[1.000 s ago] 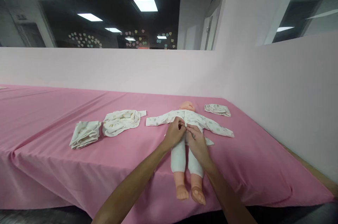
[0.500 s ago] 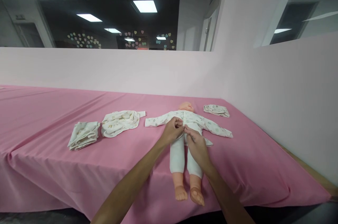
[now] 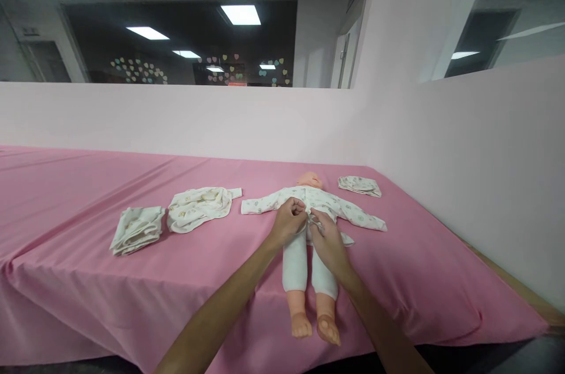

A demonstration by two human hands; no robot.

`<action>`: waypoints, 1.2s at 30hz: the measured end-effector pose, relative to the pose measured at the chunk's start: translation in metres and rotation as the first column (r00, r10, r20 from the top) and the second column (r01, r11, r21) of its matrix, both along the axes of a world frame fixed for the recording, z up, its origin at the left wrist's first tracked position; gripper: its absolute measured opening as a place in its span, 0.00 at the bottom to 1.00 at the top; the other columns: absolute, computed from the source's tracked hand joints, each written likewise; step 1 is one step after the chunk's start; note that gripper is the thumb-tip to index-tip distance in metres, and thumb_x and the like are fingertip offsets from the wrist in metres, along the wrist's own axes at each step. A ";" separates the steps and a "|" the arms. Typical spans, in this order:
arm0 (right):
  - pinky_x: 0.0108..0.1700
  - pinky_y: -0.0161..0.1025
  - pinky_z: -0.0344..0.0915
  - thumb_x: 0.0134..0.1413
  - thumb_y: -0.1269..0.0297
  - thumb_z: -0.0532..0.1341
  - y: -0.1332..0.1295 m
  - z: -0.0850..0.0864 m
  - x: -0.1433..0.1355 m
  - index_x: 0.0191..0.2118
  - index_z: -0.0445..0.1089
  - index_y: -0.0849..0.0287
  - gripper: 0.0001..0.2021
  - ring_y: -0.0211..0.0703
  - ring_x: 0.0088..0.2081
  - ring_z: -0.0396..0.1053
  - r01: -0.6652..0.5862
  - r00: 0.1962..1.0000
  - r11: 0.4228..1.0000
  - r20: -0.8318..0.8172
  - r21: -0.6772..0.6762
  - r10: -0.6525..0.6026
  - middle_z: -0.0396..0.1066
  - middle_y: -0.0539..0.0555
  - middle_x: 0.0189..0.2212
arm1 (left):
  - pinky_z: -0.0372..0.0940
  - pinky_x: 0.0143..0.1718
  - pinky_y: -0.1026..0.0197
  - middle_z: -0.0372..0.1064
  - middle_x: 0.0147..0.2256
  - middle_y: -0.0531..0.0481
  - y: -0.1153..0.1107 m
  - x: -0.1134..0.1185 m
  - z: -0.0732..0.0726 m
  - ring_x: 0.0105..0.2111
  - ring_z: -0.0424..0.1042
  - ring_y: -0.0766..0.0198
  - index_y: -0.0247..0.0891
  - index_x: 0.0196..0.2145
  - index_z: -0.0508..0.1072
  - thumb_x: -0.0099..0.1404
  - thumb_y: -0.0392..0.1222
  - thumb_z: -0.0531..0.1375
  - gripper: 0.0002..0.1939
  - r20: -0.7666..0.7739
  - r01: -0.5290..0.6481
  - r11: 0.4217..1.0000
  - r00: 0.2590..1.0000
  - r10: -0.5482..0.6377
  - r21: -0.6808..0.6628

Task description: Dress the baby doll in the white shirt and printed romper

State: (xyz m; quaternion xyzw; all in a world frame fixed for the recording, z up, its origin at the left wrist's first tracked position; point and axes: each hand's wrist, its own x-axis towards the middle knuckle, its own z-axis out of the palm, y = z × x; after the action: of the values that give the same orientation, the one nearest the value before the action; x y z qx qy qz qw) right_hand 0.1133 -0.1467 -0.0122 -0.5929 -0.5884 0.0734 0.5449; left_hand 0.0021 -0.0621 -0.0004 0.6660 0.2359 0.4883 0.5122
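Observation:
A baby doll lies on its back with bare feet towards me. It wears a white patterned baby shirt with both long sleeves spread to the sides. My left hand is closed in a pinch on the shirt's front, at the middle of the doll's belly. Just right of it, my right hand pinches the same cloth, and a small bunched bit of white fabric shows between the two hands. Whether that bit is a tie or the shirt's edge, I cannot tell. My fingers partly hide the shirt's lower front.
A pink sheet covers the table. Left of the doll lie a crumpled white baby garment and a folded patterned cloth. Another folded cloth is near the doll's head, on the right. A pale wall stands behind.
My right fingers have shifted slightly and curled, and more bunched white cloth shows between my hands. My left hand stays in nearly the same place on the shirt.

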 end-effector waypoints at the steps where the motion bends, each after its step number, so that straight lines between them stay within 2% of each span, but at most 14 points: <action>1: 0.61 0.55 0.60 0.57 0.66 0.52 0.001 0.000 0.000 0.55 0.69 0.59 0.22 0.52 0.56 0.65 0.018 0.998 1.000 0.055 0.010 -0.019 0.70 0.60 0.53 | 0.60 0.30 0.66 0.66 0.28 0.55 0.000 0.000 0.000 0.27 0.65 0.70 0.38 0.34 0.68 0.53 0.32 0.59 0.09 0.011 0.007 1.000 1.000 -0.007 -0.010; 5: 0.59 0.55 0.61 0.58 0.67 0.50 -0.001 -0.001 -0.004 0.55 0.70 0.62 0.21 0.54 0.53 0.65 0.082 0.973 0.996 0.217 0.026 -0.085 0.70 0.62 0.48 | 0.58 0.28 0.68 0.64 0.26 0.57 0.000 0.000 0.000 0.25 0.63 0.71 0.38 0.32 0.67 0.51 0.32 0.60 0.09 0.031 0.032 0.998 0.999 -0.031 -0.045; 11: 0.61 0.56 0.59 0.60 0.68 0.51 -0.007 -0.002 -0.011 0.62 0.65 0.60 0.24 0.56 0.60 0.59 0.178 0.921 0.983 0.343 0.050 -0.185 0.60 0.64 0.59 | 0.54 0.23 0.68 0.57 0.22 0.61 -0.002 0.000 0.000 0.21 0.56 0.72 0.40 0.29 0.60 0.52 0.34 0.58 0.09 0.053 0.072 0.996 0.996 -0.069 -0.049; 19: 0.61 0.56 0.59 0.58 0.67 0.52 -0.002 0.001 -0.005 0.54 0.71 0.59 0.20 0.56 0.57 0.63 0.155 0.946 0.988 0.284 0.018 -0.154 0.65 0.62 0.56 | 0.56 0.28 0.68 0.61 0.26 0.58 0.006 0.000 -0.006 0.25 0.58 0.71 0.40 0.27 0.57 0.52 0.35 0.59 0.10 0.022 0.031 1.000 0.999 -0.031 0.006; 25: 0.59 0.56 0.60 0.58 0.67 0.53 -0.003 0.001 -0.003 0.54 0.72 0.57 0.20 0.55 0.55 0.64 0.094 0.958 0.995 0.271 0.027 -0.098 0.69 0.61 0.54 | 0.58 0.31 0.66 0.61 0.26 0.58 0.004 -0.002 -0.004 0.26 0.61 0.70 0.40 0.30 0.63 0.54 0.38 0.60 0.08 -0.034 0.063 0.998 0.997 -0.063 0.000; 27: 0.60 0.54 0.60 0.58 0.67 0.53 -0.005 -0.001 -0.001 0.54 0.72 0.57 0.20 0.54 0.56 0.64 0.061 0.961 0.998 0.269 0.022 -0.065 0.69 0.60 0.54 | 0.60 0.33 0.65 0.64 0.28 0.56 0.002 -0.002 -0.004 0.28 0.64 0.68 0.40 0.32 0.65 0.56 0.38 0.60 0.06 -0.054 0.020 0.998 0.998 -0.017 0.054; 30: 0.63 0.53 0.57 0.57 0.64 0.55 -0.006 -0.004 0.011 0.54 0.71 0.59 0.20 0.54 0.60 0.61 0.087 0.975 0.995 0.201 0.051 -0.095 0.66 0.61 0.58 | 0.61 0.38 0.63 0.69 0.34 0.52 0.004 -0.004 -0.004 0.35 0.68 0.65 0.39 0.33 0.67 0.59 0.38 0.57 0.03 -0.105 -0.159 0.975 0.979 0.176 0.152; 32: 0.62 0.53 0.58 0.57 0.62 0.55 -0.007 -0.003 0.029 0.53 0.71 0.60 0.20 0.54 0.59 0.63 0.173 0.981 0.984 0.080 0.040 -0.176 0.67 0.61 0.56 | 0.61 0.37 0.62 0.71 0.34 0.50 0.013 -0.011 -0.007 0.35 0.68 0.63 0.39 0.33 0.68 0.60 0.39 0.57 0.02 -0.217 -0.283 0.948 0.926 0.309 0.143; 33: 0.61 0.53 0.60 0.56 0.60 0.55 -0.006 -0.002 0.040 0.51 0.72 0.60 0.19 0.54 0.56 0.66 0.208 0.978 0.978 0.003 -0.009 -0.208 0.70 0.61 0.53 | 0.60 0.35 0.61 0.71 0.33 0.50 0.019 -0.015 -0.009 0.33 0.68 0.61 0.39 0.31 0.68 0.61 0.41 0.57 0.04 -0.302 -0.318 0.941 0.892 0.338 0.114; 34: 0.57 0.52 0.64 0.56 0.59 0.55 -0.005 -0.001 0.051 0.48 0.73 0.60 0.18 0.54 0.53 0.69 0.218 0.971 0.972 -0.082 -0.089 -0.225 0.72 0.61 0.49 | 0.60 0.34 0.60 0.71 0.31 0.49 0.026 -0.020 -0.011 0.32 0.68 0.60 0.39 0.29 0.68 0.61 0.44 0.58 0.07 -0.392 -0.327 0.942 0.859 0.330 0.076; 36: 0.51 0.50 0.69 0.56 0.57 0.56 0.000 0.000 0.072 0.42 0.74 0.61 0.16 0.54 0.45 0.73 0.112 0.948 0.951 -0.257 -0.288 -0.190 0.76 0.59 0.41 | 0.61 0.34 0.58 0.73 0.30 0.46 0.040 -0.030 -0.016 0.32 0.70 0.57 0.39 0.27 0.69 0.62 0.52 0.58 0.14 -0.511 -0.287 0.958 0.827 0.234 -0.026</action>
State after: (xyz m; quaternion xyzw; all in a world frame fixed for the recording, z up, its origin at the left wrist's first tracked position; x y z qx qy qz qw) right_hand 0.1852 -0.1470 -0.0123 -0.6885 -0.4417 0.1941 0.5414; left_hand -0.0276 -0.0217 -0.0169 0.7046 0.4743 0.3505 0.3947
